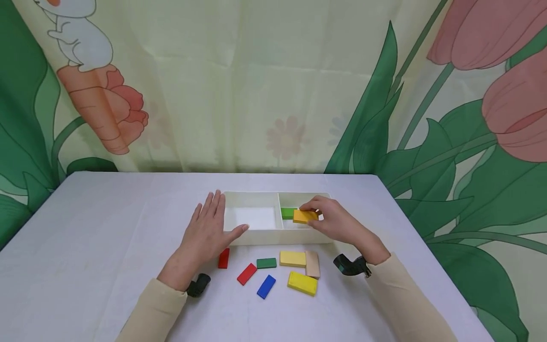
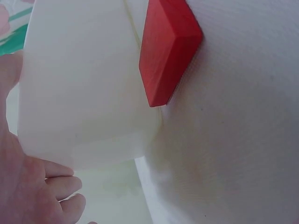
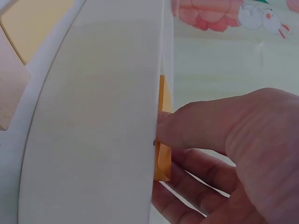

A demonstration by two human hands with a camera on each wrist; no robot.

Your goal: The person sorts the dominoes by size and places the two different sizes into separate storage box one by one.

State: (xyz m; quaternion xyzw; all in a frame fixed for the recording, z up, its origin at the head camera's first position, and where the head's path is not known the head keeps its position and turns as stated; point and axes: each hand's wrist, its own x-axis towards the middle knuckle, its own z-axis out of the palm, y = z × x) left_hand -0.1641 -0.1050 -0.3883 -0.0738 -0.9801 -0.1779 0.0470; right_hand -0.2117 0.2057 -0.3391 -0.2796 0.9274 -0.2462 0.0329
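White cloth-covered tabletop (image 1: 107, 247); tulip-print fabric backdrop (image 1: 205, 95) beyond far edge | my right hand (image 1: 335, 221) pinches orange oblong block (image 1: 304, 217), partly hidden | my left hand (image 1: 206, 232) straight-fingered

the head view looks forward and down from well back, taking in the tabletop (image 1: 107, 247), divided white box (image 1: 265, 237) and printed backdrop (image 1: 256, 95). the left wrist view, turned sideways, sits close to the box's outside and a red block (image 2: 168, 46) that the head view shares. the right wrist view, also sideways, faces closely past the box's front wall toward the backdrop, sharing the orange block (image 3: 163, 163) with the head view.
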